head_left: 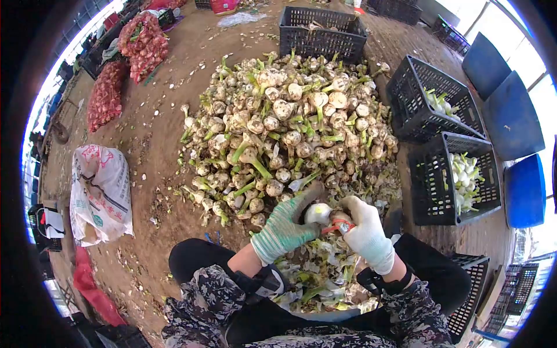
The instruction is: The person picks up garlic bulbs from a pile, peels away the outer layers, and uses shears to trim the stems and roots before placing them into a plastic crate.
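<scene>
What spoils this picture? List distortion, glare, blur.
Head view: fisheye lens bends the black plastic crates and blue barrels inside a dark vignette; daylight blows out the upper right corner; the heap of unpeeled garlic bulbs is evenly lit, sharp; the green knit-gloved left hand on a white peeled garlic bulb and white-gloved right hand with a red-handled cutter show no motion blur.

You have no writing here that can be read outright. The only print stands on the white sack (101, 194), well to the left of the garlic pile (290, 127): red characters near its top and a green round mark lower down, both too blurred to make out.
</scene>
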Tool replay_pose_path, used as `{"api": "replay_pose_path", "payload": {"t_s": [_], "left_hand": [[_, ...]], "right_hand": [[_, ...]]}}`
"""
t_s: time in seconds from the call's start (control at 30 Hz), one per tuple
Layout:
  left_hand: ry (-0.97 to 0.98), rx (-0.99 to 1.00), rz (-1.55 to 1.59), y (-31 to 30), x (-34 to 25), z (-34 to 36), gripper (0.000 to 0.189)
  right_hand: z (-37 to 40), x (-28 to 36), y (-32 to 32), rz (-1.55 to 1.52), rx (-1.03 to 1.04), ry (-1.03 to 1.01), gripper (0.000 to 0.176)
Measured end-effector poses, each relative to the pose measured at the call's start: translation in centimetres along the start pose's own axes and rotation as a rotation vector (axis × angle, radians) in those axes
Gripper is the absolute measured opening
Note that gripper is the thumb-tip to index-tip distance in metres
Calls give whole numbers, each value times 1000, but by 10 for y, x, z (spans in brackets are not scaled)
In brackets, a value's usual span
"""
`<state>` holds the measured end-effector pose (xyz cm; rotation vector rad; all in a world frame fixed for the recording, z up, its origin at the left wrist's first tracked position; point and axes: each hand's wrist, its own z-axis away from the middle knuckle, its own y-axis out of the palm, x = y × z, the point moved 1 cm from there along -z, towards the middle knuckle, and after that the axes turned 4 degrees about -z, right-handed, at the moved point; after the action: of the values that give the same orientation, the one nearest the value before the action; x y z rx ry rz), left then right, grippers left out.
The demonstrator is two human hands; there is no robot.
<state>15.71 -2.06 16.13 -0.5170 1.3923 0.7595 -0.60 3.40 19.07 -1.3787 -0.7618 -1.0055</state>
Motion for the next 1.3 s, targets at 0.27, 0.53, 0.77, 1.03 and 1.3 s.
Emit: {"api": "replay_pose_path", "payload": {"t_s": [0.27,0.53,0.77,1.03,1.3], "left_hand": [[-10,-198,592,-1,-1,-5,62],[-121,-272,1118,-18,3,2,57],[-321,-406,673,3,27,-11,54],[-121,-720,673,-27,-8,-10,29],[-152,-848,600,-37,18,-16,34]], "right_hand": [[0,13,26,88,-226,-210,19],[-14,-65,11,524,223,191,23],[-1,-9,25,-466,335,99,53],[-50,-123,-27,-1432,14,69,51],[-92,-202,141,324,-103,86,36]]}}
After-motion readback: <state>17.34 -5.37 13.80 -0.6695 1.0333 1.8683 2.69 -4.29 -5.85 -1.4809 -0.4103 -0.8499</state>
